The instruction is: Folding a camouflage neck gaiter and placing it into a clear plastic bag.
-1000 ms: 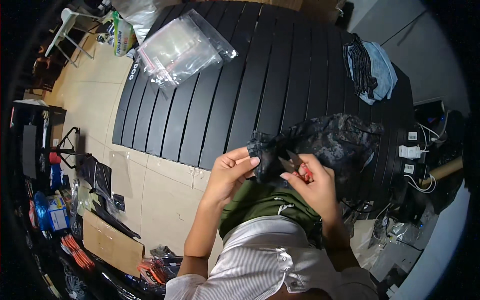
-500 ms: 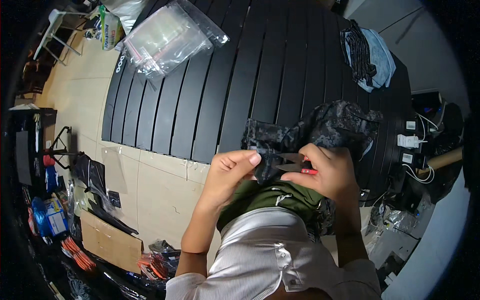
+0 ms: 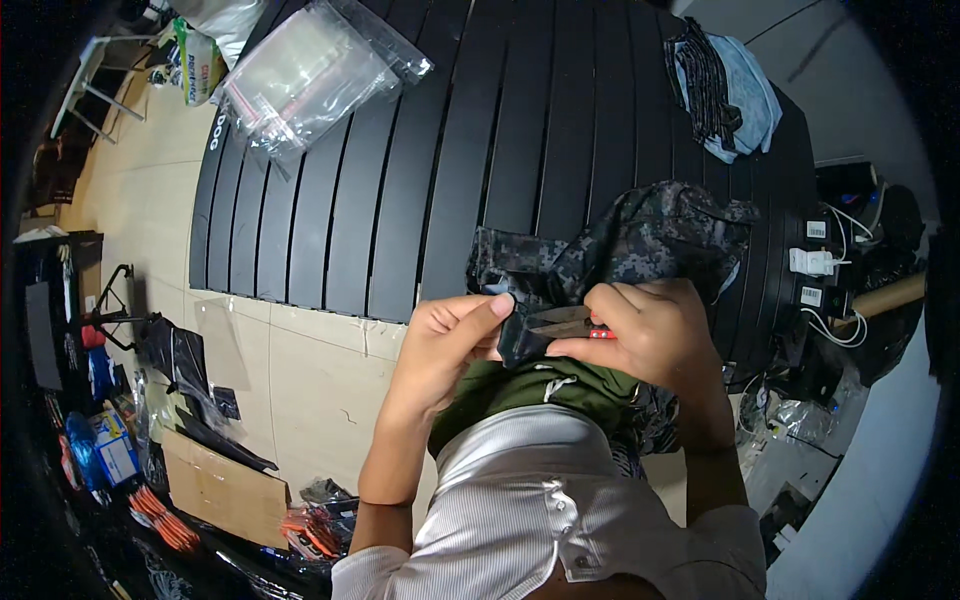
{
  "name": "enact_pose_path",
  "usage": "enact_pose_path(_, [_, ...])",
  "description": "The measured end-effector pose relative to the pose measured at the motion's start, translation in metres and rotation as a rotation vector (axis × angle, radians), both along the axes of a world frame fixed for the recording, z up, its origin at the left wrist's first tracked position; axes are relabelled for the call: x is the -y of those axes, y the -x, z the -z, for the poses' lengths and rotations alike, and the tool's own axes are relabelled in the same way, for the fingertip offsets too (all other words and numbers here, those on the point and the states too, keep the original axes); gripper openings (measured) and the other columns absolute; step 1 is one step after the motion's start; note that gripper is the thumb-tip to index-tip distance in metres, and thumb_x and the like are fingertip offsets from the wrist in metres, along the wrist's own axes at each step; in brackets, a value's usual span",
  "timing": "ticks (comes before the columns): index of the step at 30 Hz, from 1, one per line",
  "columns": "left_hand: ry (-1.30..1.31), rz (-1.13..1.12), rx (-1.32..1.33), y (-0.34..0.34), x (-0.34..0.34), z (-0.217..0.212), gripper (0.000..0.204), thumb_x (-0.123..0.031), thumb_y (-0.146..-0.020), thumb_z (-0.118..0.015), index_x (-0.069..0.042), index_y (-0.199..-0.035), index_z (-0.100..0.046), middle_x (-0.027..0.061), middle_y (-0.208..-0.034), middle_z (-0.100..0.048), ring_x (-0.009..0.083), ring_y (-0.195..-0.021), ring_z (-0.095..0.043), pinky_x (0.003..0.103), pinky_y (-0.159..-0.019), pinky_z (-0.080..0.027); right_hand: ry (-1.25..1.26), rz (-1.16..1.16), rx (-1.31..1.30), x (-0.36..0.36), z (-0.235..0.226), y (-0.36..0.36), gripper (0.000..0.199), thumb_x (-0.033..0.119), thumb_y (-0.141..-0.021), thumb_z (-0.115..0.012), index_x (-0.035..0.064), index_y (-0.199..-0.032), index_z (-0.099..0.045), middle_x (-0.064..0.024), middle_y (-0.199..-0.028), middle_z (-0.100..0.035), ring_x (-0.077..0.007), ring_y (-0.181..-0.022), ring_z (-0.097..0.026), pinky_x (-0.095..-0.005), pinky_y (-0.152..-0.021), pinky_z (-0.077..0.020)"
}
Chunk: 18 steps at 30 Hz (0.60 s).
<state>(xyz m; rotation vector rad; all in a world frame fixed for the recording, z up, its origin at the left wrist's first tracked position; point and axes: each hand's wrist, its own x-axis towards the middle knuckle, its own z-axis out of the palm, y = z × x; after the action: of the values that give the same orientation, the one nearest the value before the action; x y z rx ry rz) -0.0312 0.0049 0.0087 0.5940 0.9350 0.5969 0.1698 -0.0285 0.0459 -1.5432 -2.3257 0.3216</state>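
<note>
1. Table (image 3: 400, 220) before the person; floor (image 3: 320, 390) to its left and near left.
2. Garment (image 3: 660, 240) on table's near right part, its near left end between the hands.
3. Left hand (image 3: 445, 340) at that end; right hand (image 3: 655, 335) across from it, on the near side of the garment.
4. Snips (image 3: 565, 327) in right hand, blades pointing left, at the cloth.
5. Plastic bags (image 3: 300, 85) on table, far left.
6. Folded clothes (image 3: 735, 95) on table, far right, behind the garment.
7. Power adapter (image 3: 812, 262) right of garment, near table's right side.
8. Cardboard (image 3: 225, 487) left of person; chair (image 3: 90, 85) well beyond, far left.
</note>
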Motion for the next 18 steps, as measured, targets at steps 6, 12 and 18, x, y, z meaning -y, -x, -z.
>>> enact_pose_path(6, [-0.021,0.004,0.058,0.002,0.0,0.003,0.025,-0.018,-0.086,-0.053,0.001,-0.072,-0.06,0.0079,-0.066,-0.062,0.0101,-0.053,-0.057,0.02,-0.048,-0.045,-0.018,-0.008,0.053,0.005,0.001,-0.004,0.04,0.039,-0.059,-0.074,0.0089,-0.06,-0.048,-0.0011,-0.051,-0.04,-0.0146,-0.043,-0.047,-0.0253,-0.04,-0.036])
enact_pose_path(12, [-0.014,0.001,0.059,-0.001,0.001,-0.001,0.024,-0.019,-0.085,-0.056,-0.001,-0.069,-0.06,0.0015,-0.061,-0.056,0.0057,-0.051,-0.049,0.019,-0.048,-0.04,-0.094,-0.001,0.095,0.005,0.004,-0.003,0.045,0.047,-0.064,-0.069,0.0122,-0.058,-0.041,-0.0003,-0.047,-0.038,-0.0142,-0.039,-0.047,-0.0256,-0.037,-0.0376])
enact_pose_path(18, [-0.006,0.008,0.023,-0.002,0.0,-0.003,0.023,-0.019,-0.084,-0.058,-0.002,-0.071,-0.062,-0.0038,-0.059,-0.051,0.0018,-0.05,-0.041,0.017,-0.048,-0.036,-0.095,-0.016,0.117,0.002,0.002,0.0,0.045,0.048,-0.063,-0.069,0.0131,-0.057,-0.041,0.0004,-0.047,-0.039,-0.0133,-0.039,-0.047,-0.0255,-0.037,-0.0378])
